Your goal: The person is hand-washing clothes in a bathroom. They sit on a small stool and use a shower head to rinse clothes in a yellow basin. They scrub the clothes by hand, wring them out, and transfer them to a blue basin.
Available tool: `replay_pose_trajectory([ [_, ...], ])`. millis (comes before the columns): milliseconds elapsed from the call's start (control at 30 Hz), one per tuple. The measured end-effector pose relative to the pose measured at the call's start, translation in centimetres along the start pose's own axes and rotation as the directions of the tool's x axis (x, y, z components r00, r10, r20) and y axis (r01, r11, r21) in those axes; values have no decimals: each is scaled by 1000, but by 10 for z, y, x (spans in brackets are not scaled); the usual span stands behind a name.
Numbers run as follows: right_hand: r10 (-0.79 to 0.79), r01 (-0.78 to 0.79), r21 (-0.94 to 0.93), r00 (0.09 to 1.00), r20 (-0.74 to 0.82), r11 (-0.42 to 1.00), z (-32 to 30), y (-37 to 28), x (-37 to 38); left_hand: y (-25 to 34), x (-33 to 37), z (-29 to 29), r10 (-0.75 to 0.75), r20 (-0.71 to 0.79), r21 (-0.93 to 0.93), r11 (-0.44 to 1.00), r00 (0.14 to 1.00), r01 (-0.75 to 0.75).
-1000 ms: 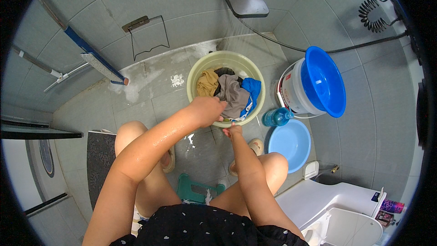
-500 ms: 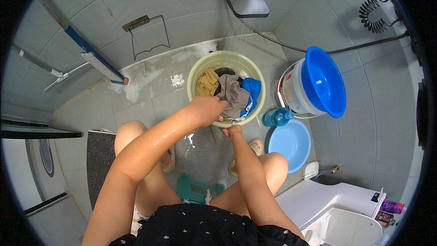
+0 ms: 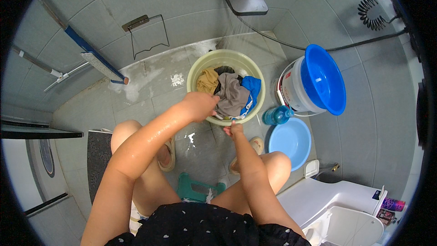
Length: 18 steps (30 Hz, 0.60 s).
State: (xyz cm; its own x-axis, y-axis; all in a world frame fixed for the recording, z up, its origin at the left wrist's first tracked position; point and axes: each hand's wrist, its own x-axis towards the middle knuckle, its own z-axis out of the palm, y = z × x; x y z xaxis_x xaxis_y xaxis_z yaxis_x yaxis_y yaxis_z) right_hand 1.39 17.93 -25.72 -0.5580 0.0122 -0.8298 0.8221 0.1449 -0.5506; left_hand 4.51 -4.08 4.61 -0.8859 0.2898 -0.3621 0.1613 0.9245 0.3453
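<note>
Dark cloth (image 3: 224, 70) partly behind grey garment (image 3: 233, 94)

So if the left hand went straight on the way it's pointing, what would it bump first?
Probably the grey cloth in the pale yellow-green basin: the left hand points towards it. The fingers look very close, maybe already touching; depth is hard to judge here.

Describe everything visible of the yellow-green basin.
The basin is round, pale yellow-green and plastic-looking, with a broad rim. It stands upright on the wet tiled floor, holding bunched tan, dark, grey and blue clothes. The right hand grips its near rim; the left hand overlaps the near-left rim, contact unclear.
</note>
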Motion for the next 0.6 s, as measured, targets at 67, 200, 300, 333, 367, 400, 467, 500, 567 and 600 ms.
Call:
replay_pose_trajectory([
  [67,-11,11,-36,1000,-2,999,-2,-1,-3,0,-3,-3,-8,18,11,1000,1000,8],
  [200,-139,133,-250,990,-3,959,-10,-5,-17,-4,-6,-2,-30,43,22,999,999,29],
  [300,-251,237,-480,967,35,845,-24,-9,-18,-8,-2,7,-53,75,31,998,996,50],
  [333,-295,277,-530,954,51,802,-30,-8,-15,-9,-1,12,-59,81,33,998,995,56],
  [367,-337,312,-575,939,67,756,-36,-8,-14,-5,-2,12,-62,89,37,998,994,59],
  [400,-324,284,-489,946,2,825,-42,-9,-13,-2,-2,12,-54,85,28,998,995,52],
  [467,-378,345,-432,926,11,833,-52,-22,-20,3,-6,11,-54,80,15,999,995,53],
  [500,-405,379,-401,914,24,834,-50,-32,-32,-2,-10,17,-50,35,13,999,998,50],
  [567,-443,445,-346,892,91,826,-53,-52,-52,-15,-11,35,-25,-56,9,1000,998,26],
  [600,-463,476,-315,878,119,821,-57,-61,-61,-13,-13,33,-15,-25,25,1000,1000,15],
])
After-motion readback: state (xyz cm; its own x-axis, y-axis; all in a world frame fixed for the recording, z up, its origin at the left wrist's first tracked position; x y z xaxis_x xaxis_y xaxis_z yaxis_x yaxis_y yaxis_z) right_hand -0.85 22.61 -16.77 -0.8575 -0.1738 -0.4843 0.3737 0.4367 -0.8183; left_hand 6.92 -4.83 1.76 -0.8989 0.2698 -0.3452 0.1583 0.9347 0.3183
